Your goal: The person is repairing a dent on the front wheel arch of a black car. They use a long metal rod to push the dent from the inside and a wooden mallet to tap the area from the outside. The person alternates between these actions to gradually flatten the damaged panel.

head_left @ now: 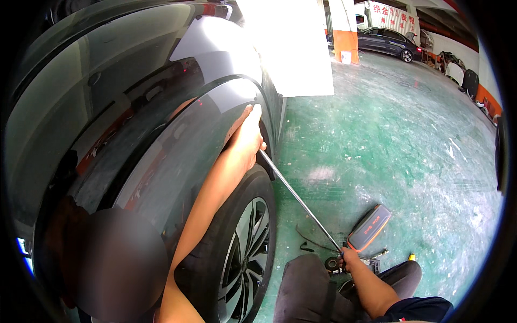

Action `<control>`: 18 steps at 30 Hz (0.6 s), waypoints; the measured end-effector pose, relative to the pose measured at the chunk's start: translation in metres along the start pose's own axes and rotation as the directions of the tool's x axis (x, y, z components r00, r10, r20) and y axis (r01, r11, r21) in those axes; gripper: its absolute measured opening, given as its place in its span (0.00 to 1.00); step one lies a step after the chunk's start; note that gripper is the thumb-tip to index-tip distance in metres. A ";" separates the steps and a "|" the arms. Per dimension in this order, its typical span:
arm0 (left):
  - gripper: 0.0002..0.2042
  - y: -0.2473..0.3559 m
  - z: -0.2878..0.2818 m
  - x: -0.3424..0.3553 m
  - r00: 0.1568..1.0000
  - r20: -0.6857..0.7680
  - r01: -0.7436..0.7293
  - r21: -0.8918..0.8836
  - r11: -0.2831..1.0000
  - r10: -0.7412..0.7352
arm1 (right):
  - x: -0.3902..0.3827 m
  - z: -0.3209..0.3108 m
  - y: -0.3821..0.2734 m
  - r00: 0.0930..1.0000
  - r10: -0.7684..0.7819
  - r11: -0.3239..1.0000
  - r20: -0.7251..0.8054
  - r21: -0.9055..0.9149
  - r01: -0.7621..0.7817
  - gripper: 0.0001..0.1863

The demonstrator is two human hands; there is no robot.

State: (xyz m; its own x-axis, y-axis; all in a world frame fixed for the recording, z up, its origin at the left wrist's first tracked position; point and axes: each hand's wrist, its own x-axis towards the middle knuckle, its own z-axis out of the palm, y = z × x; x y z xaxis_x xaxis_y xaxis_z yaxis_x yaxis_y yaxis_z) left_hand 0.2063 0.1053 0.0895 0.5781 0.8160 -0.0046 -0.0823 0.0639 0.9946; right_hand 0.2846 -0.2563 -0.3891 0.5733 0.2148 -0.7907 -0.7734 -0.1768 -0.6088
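Observation:
A long, thin metal rod (pixel 301 203) slants between my two hands beside the dark car's front wheel (pixel 245 261). Its lower end is in my right hand (pixel 350 259), whose fingers wrap round a dark grip just above my knees. My left hand (pixel 247 134) is at the edge of the glossy wheel arch (pixel 215 116), with curled fingers round the rod's upper part. Beyond that hand the rod's far end is hidden. The hand's upper fingers lie close against the dark panel, which mirrors the arm.
A black case with orange trim (pixel 369 227) lies on the green floor (pixel 388 145) past my right hand. Small tools and a dark round reel (pixel 332 264) lie near my knees. A bright white board (pixel 309 64) stands beyond the wheel arch. Another dark car (pixel 389 43) is parked farther back.

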 end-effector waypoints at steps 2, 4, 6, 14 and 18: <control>0.21 0.000 0.000 -0.001 1.000 -0.003 -0.007 -0.019 1.000 0.006 | 0.000 -0.004 -0.002 1.000 0.003 1.000 -0.018 -0.002 -0.003 0.11; 0.25 0.003 0.000 -0.003 0.999 0.047 0.009 0.008 1.000 -0.010 | 0.000 -0.005 -0.003 0.999 0.018 1.000 -0.032 0.016 -0.018 0.10; 0.27 0.004 0.000 -0.004 0.997 0.075 0.018 0.015 1.000 -0.019 | -0.002 -0.007 -0.001 0.999 -0.004 1.000 -0.033 0.021 0.004 0.11; 0.28 0.003 -0.003 -0.002 0.998 0.069 0.012 0.024 1.000 -0.013 | -0.005 0.000 0.004 0.999 -0.003 1.000 -0.052 -0.013 0.003 0.11; 0.27 0.007 0.001 -0.008 0.998 0.041 0.039 0.027 0.999 -0.040 | -0.002 0.002 0.010 1.000 -0.006 1.000 -0.022 0.026 0.007 0.10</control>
State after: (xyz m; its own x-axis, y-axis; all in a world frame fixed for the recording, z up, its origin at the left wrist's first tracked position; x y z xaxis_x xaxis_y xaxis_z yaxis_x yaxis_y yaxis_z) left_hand 0.2023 0.0987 0.0969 0.6137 0.7885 -0.0401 -0.0377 0.0800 0.9961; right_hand 0.2750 -0.2563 -0.3940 0.5840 0.1953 -0.7879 -0.7761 -0.1502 -0.6125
